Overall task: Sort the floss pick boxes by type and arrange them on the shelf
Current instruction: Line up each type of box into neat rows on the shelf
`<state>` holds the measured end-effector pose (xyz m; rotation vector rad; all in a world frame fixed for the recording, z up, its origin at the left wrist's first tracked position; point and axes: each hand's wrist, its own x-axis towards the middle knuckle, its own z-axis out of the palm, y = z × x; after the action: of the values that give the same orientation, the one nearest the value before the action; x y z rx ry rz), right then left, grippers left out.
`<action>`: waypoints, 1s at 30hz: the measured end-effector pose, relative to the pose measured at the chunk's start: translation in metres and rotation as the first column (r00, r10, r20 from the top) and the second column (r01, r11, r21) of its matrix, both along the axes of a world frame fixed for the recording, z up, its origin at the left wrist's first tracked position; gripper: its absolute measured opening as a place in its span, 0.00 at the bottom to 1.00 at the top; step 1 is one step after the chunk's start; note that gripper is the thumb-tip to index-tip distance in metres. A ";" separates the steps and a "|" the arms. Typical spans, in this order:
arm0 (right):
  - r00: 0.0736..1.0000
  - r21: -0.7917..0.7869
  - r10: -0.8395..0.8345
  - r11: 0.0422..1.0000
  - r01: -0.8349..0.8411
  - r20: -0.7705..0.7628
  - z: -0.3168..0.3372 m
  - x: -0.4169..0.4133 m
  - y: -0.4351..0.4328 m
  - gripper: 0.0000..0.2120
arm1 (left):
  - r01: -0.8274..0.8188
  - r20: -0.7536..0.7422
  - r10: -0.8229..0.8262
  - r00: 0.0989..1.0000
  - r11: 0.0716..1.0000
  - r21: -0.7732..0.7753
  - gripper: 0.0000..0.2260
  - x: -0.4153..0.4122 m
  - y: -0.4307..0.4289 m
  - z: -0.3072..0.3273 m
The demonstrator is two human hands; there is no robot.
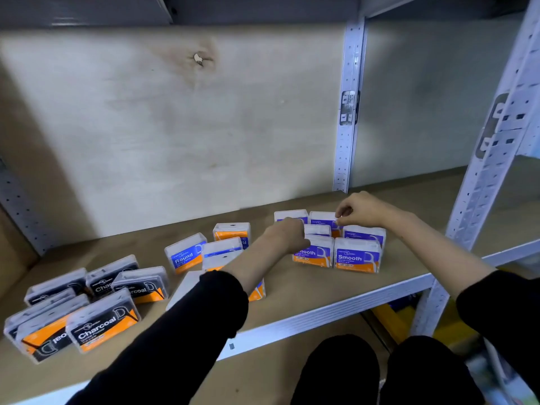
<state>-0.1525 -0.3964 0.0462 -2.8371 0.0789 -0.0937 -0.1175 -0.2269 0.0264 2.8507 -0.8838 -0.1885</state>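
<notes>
Three kinds of floss pick boxes stand on the wooden shelf. Several purple Smooth boxes stand upright in rows at the right. Blue Round boxes sit loosely in the middle, some partly hidden by my left forearm. Black Charcoal boxes lie scattered at the left. My left hand grips a Smooth box in the front row from its left side. My right hand pinches the top edge of a Smooth box in the back row.
A pale plywood back panel closes the shelf behind. White perforated metal uprights stand at the back right and front right. The shelf's white front rail runs below the boxes. My knees are under it.
</notes>
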 end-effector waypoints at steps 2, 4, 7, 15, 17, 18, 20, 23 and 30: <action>1.000 0.006 -0.005 1.000 0.005 -0.003 0.000 0.001 -0.002 0.14 | 0.009 0.005 -0.009 1.000 1.000 0.006 0.15 0.008 0.002 0.008; 1.000 0.021 -0.008 1.000 0.008 -0.006 -0.001 0.003 -0.003 0.14 | 0.014 0.010 -0.014 1.000 1.000 0.016 0.15 0.017 0.003 0.016; 1.000 0.037 -0.012 0.999 0.012 -0.013 -0.002 0.009 -0.006 0.13 | -0.001 -0.016 0.001 1.000 1.000 0.016 0.14 0.034 0.001 0.025; 0.999 0.061 -0.031 0.998 0.033 -0.036 -0.006 0.046 -0.027 0.11 | -0.050 -0.001 0.050 0.999 0.998 -0.023 0.15 0.090 -0.012 0.023; 0.999 0.059 -0.019 0.998 0.021 -0.032 -0.010 0.058 -0.032 0.10 | -0.057 -0.005 0.057 0.998 0.998 -0.032 0.16 0.103 -0.017 0.018; 0.999 0.054 -0.010 0.998 0.012 -0.032 -0.012 0.064 -0.034 0.10 | -0.058 -0.006 0.057 0.998 0.998 -0.036 0.16 0.109 -0.019 0.016; 0.999 0.040 0.012 0.999 -0.010 -0.049 -0.018 0.076 -0.037 0.10 | -0.044 -0.009 0.044 0.999 0.998 -0.034 0.17 0.119 -0.022 0.010; 0.994 0.019 0.039 0.999 -0.037 -0.100 -0.027 0.091 -0.039 0.13 | -0.001 -0.030 0.001 1.000 1.000 -0.023 0.21 0.130 -0.028 -0.001; 0.985 -0.030 0.084 0.996 -0.089 -0.148 -0.044 0.110 -0.048 0.17 | 0.145 0.038 -0.150 0.988 0.984 0.105 0.16 0.139 -0.036 -0.025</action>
<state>-0.0426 -0.4439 0.0019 -2.8753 -0.0147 0.1337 0.0214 -0.2632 0.0016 2.8935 -1.1273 -0.1912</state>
